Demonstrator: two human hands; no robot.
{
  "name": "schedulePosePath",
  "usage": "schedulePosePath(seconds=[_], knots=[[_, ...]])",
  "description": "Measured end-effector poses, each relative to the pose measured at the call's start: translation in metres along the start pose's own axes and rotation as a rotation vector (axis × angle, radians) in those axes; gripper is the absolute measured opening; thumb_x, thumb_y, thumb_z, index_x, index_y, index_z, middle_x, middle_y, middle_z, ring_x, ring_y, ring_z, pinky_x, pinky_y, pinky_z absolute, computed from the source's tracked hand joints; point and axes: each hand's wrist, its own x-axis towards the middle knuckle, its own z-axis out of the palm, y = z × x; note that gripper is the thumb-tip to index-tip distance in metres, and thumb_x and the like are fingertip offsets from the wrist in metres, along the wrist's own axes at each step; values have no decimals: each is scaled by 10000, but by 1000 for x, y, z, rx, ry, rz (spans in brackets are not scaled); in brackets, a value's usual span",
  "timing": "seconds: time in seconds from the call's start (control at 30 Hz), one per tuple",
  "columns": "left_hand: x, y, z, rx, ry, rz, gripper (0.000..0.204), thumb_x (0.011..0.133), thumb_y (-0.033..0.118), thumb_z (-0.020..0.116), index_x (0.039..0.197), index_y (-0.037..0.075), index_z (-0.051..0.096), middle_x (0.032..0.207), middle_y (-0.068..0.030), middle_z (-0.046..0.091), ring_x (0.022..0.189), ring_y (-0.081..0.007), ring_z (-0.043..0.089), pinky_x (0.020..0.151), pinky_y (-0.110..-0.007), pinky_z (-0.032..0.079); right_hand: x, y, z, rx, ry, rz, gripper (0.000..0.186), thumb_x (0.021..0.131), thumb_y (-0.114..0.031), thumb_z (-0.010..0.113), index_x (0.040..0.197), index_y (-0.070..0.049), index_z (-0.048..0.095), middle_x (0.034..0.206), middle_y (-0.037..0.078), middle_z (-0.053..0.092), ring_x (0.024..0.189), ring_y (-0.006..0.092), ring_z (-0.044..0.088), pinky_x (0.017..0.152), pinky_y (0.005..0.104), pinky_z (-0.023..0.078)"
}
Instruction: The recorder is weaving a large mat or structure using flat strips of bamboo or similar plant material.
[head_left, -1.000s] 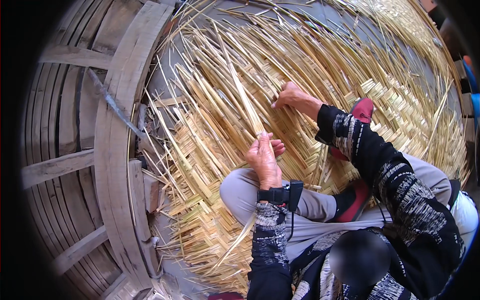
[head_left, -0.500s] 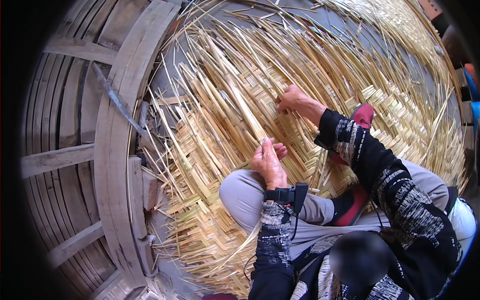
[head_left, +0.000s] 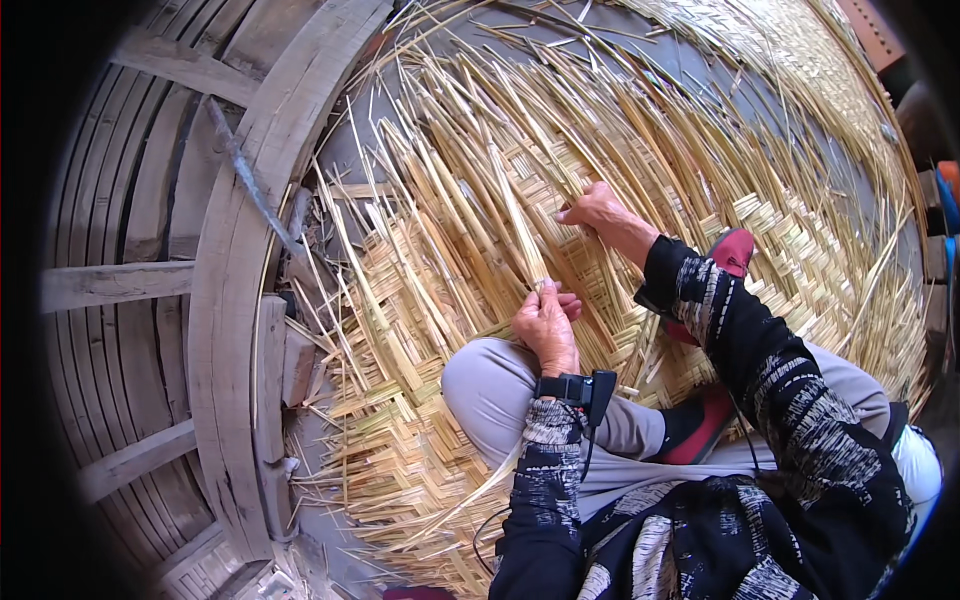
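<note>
A large herringbone mat (head_left: 410,370) of pale yellow split-reed strips lies under and around my folded legs. My left hand (head_left: 547,325) is closed, thumb and fingers pinching the near end of reed strips (head_left: 515,225) that run away over the mat. Farther off and to the right, my right hand (head_left: 603,214) is closed over the weave, thumb and fingers together at other reed strips (head_left: 560,165); its exact grip is partly hidden. Long unwoven strip ends (head_left: 460,110) fan out beyond both hands.
A curved wooden beam (head_left: 225,350) with plank slats stands on the left, a rusty metal bar (head_left: 245,170) leaning across it. Another finished woven mat (head_left: 770,50) lies at the far right. My knee (head_left: 487,395) and red shoe (head_left: 700,425) rest on the weave.
The view has shifted slightly. My right hand has turned a little at the strips, its fingers now pointing more to the left. My left hand keeps its pinch.
</note>
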Motion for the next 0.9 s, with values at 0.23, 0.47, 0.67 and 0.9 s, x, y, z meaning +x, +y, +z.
schedulePosePath(seconds=[0.23, 0.47, 0.67, 0.9], knots=[[-7, 2, 12, 12, -43, 21, 249, 884, 200, 524, 805, -28, 586, 611, -79, 592, 468, -114, 551, 435, -217, 467, 23, 22, -12, -163, -39, -66, 297, 549, -144, 797, 706, 33, 618, 620, 96, 584, 557, 171, 541, 496, 327, 427], [2, 1, -2, -119, 15, -28, 255, 882, 212, 526, 795, -21, 582, 597, -69, 584, 465, -114, 549, 437, -221, 464, -16, -5, -22, 139, -235, -106, 107, 659, -53, 681, 704, 14, 612, 650, 54, 574, 549, 132, 528, 490, 264, 406], [-4, -4, 6, 259, -92, 249, 263, 858, 197, 556, 717, -23, 590, 530, -64, 560, 444, -112, 536, 426, -237, 445, -21, -1, -34, 407, -373, -88, 149, 676, -53, 681, 786, -17, 589, 667, 41, 561, 624, 137, 547, 565, 268, 436], [-3, 7, 10, 414, -160, 285, 196, 832, 160, 572, 713, 7, 606, 498, -47, 556, 410, -102, 509, 389, -255, 385, -19, 2, -39, 410, -387, -129, 178, 655, 68, 612, 818, 8, 575, 742, 67, 586, 784, 188, 622, 629, 274, 484]])
